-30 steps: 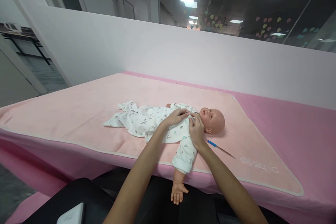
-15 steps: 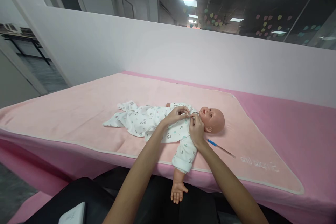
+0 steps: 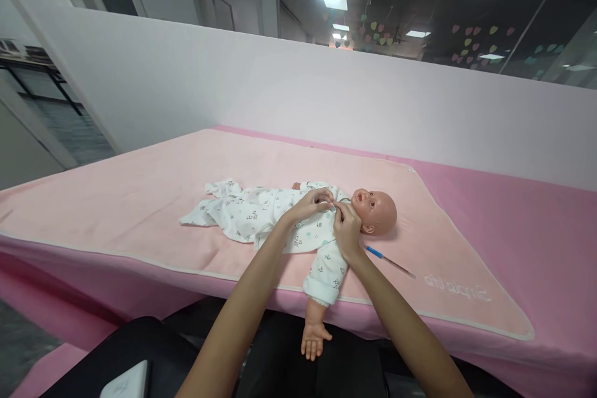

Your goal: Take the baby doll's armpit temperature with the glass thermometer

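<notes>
A baby doll (image 3: pixel 380 212) lies on its back with its head to the right, dressed in a white printed baby outfit (image 3: pixel 252 214). My left hand (image 3: pixel 311 204) rests over the doll's chest, thumb and fingers closed in a pinch at the front of the outfit. Just below the doll's chin, my right hand (image 3: pixel 347 227) pinches the outfit near the neckline. The fingertips of both hands nearly meet; the small bit of cloth between them is mostly hidden. One doll arm (image 3: pixel 316 329) sticks out over the table edge towards me.
A blue-handled thin stick (image 3: pixel 374 252) lies beside the doll's head. Beneath is a pale pink mat (image 3: pixel 149 186) with lettering, on a darker pink cloth (image 3: pixel 550 230). A white wall (image 3: pixel 373 106) stands behind. A white box-like device (image 3: pixel 125 382) sits at lower left.
The view has shifted slightly. Both hands stay at the doll's neckline, with only small finger movements; the right fingertips have edged closer to the left ones.
</notes>
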The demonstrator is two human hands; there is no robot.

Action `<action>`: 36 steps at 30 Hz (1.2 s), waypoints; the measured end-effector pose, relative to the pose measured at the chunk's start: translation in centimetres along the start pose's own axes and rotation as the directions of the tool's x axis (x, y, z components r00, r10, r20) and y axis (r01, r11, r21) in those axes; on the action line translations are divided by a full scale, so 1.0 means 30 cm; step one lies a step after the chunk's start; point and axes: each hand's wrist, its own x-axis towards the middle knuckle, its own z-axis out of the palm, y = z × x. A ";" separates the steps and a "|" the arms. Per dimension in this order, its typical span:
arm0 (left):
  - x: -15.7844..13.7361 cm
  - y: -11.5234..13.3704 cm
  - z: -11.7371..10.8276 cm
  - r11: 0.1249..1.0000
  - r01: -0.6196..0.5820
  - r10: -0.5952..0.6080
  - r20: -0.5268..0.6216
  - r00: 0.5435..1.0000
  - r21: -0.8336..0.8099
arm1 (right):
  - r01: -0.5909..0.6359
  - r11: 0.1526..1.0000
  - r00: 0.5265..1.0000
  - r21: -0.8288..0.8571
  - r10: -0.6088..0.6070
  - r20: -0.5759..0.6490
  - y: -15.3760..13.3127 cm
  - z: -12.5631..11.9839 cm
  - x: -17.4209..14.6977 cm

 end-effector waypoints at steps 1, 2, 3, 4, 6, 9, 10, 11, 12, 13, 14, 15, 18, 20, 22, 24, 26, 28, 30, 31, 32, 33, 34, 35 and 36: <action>0.000 -0.002 0.001 1.000 0.005 -0.006 -0.017 1.000 -0.012 | 0.002 1.000 1.000 -0.006 -0.002 0.002 0.000 0.001 -0.002; 0.000 -0.005 0.002 1.000 0.007 -0.008 -0.037 0.999 -0.024 | 0.003 1.000 1.000 -0.015 -0.003 0.007 0.000 0.002 -0.003; 0.000 -0.007 0.003 0.999 0.007 -0.008 -0.057 0.998 -0.034 | 0.003 1.000 1.000 -0.027 -0.002 0.012 0.001 0.004 -0.005; 0.000 -0.009 0.004 0.999 0.004 -0.007 -0.073 0.997 -0.040 | 0.005 0.999 1.000 -0.041 -0.005 0.016 0.003 0.006 -0.006; 0.000 -0.013 0.005 0.999 -0.004 -0.001 -0.088 0.996 -0.051 | 0.033 0.997 0.999 -0.071 -0.031 0.022 0.010 0.009 -0.005; 0.004 -0.018 0.006 0.995 -0.011 0.001 -0.092 0.996 -0.103 | 0.134 0.980 0.990 -0.149 -0.127 0.057 0.028 0.014 0.003; 0.007 -0.021 0.007 0.992 -0.010 -0.002 -0.098 0.995 -0.123 | 0.171 0.968 0.984 -0.185 -0.159 0.078 0.035 0.016 0.006; 0.010 -0.024 0.008 0.990 -0.005 -0.009 -0.105 0.994 -0.138 | 0.203 0.954 0.978 -0.222 -0.185 0.099 0.041 0.017 0.009; 0.013 -0.027 0.009 0.989 0.002 -0.018 -0.111 0.994 -0.145 | 0.228 0.939 0.972 -0.258 -0.203 0.118 0.047 0.019 0.012; 0.017 -0.029 0.010 0.990 0.010 -0.026 -0.115 0.993 -0.140 | 0.244 0.926 0.968 -0.288 -0.214 0.132 0.051 0.021 0.014; 0.019 -0.031 0.012 0.992 0.015 -0.029 -0.115 0.993 -0.124 | 0.252 0.917 0.966 -0.308 -0.217 0.142 0.055 0.022 0.015; 0.019 -0.031 0.014 0.996 0.015 -0.026 -0.114 0.993 -0.092 | 0.253 0.913 0.965 -0.321 -0.215 0.149 0.059 0.023 0.015; -0.007 -0.021 0.019 0.993 -0.014 0.032 -0.141 0.989 0.121 | 0.233 0.912 0.970 -0.336 -0.193 0.148 0.067 0.026 0.014; -0.054 -0.013 0.017 0.943 -0.052 0.113 -0.168 0.979 0.329 | 0.240 0.912 0.968 -0.334 -0.200 0.151 0.072 0.027 0.014; -0.119 -0.011 0.009 0.846 -0.094 0.203 -0.154 0.967 0.525 | 0.256 0.913 0.964 -0.319 -0.218 0.149 0.073 0.027 0.016; -0.188 -0.020 -0.001 0.718 -0.095 0.282 -0.163 0.946 0.689 | 0.244 0.921 0.969 -0.302 -0.220 0.112 0.066 0.024 0.017; -0.242 -0.034 -0.011 0.604 -0.055 0.358 -0.209 0.910 0.795 | 0.225 0.930 0.974 -0.291 -0.218 0.055 0.048 0.019 0.017; -0.270 -0.046 -0.015 0.519 0.007 0.421 -0.263 0.868 0.855 | 0.267 0.919 0.963 -0.288 -0.262 0.057 0.022 0.015 0.019; -0.277 -0.052 -0.017 0.456 0.051 0.473 -0.291 0.832 0.888 | 0.378 0.879 0.925 -0.292 -0.350 0.145 -0.005 0.019 0.024; -0.275 -0.053 -0.017 0.435 0.065 0.499 -0.300 0.813 0.898 | 0.421 0.856 0.906 -0.299 -0.379 0.190 -0.017 0.024 0.028; -0.273 -0.053 -0.019 0.420 0.079 0.525 -0.313 0.791 0.904 | 0.441 0.841 0.895 -0.312 -0.388 0.219 -0.027 0.030 0.034; -0.271 -0.052 -0.021 0.413 0.099 0.550 -0.334 0.765 0.905 | 0.440 0.835 0.896 -0.330 -0.382 0.228 -0.034 0.038 0.042; -0.271 -0.051 -0.024 0.412 0.125 0.574 -0.364 0.733 0.903 | 0.425 0.837 0.903 -0.345 -0.367 0.221 -0.039 0.046 0.050; -0.272 -0.051 -0.027 0.414 0.156 0.598 -0.397 0.696 0.897 | 0.409 0.842 0.911 -0.352 -0.355 0.209 -0.042 0.054 0.057; -0.275 -0.050 -0.031 0.413 0.186 0.622 -0.425 0.658 0.892 | 0.403 0.847 0.914 -0.348 -0.351 0.203 -0.042 0.060 0.063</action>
